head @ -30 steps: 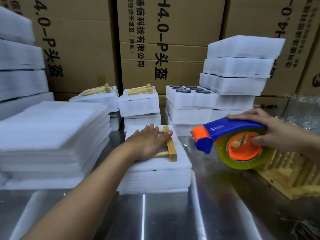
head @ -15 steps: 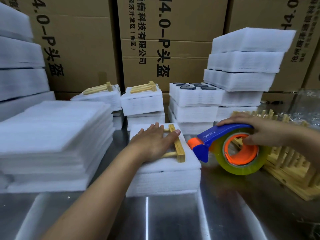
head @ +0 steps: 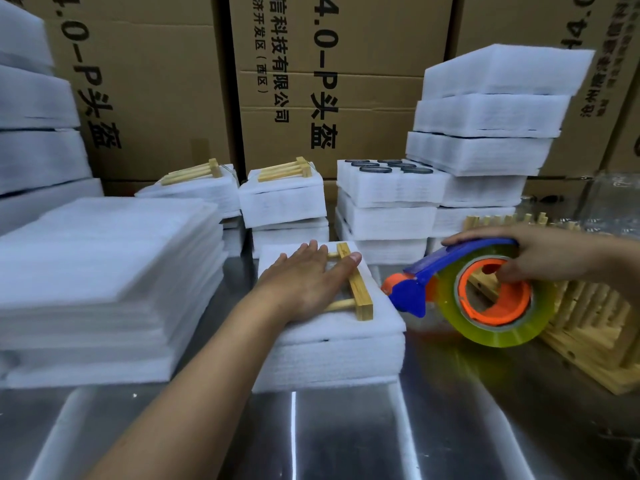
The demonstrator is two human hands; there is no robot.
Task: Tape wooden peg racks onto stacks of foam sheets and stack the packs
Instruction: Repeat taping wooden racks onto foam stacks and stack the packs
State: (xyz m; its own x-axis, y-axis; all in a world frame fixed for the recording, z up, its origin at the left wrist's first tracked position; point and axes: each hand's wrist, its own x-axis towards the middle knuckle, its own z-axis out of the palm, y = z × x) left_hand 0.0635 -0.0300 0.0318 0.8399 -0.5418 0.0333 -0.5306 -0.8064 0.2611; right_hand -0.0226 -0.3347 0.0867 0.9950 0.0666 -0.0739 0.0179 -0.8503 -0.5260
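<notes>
- While the left hand (head: 308, 282) lies flat across the wooden peg rack (head: 360, 299), its fingers straight and spread, it presses the rack down onto the small foam stack (head: 329, 355)
- That stack sits mid-scene on the shiny metal surface (head: 346, 431), and the rack's cross bar pokes out past the fingertips toward the stack's right edge
- Over on the right, the right hand (head: 543, 254) grips the tape dispenser (head: 412, 296), fingers curled over the blue handle and thumb tucked into the orange core
- Its roll of yellowish tape (head: 502, 334) hangs just above the surface, tilted, with the orange nose pointing at the stack
- Nose and foam edge are just beside each other; whether they touch, I cannot tell
- Behind the stack, two finished packs (head: 282, 202) stand side by side, each with a peg rack lying on top
- Left of the action, a broad pile of large foam sheets (head: 104, 278) rests on the surface
- Back right, thick foam blocks (head: 491, 112) tower up, and a lower block beside them carries dark rings (head: 375, 169)
- Under the right forearm, a heap of loose peg racks (head: 595, 334) waits at the edge
- Brown cardboard boxes (head: 166, 98) with black print wall off the back
</notes>
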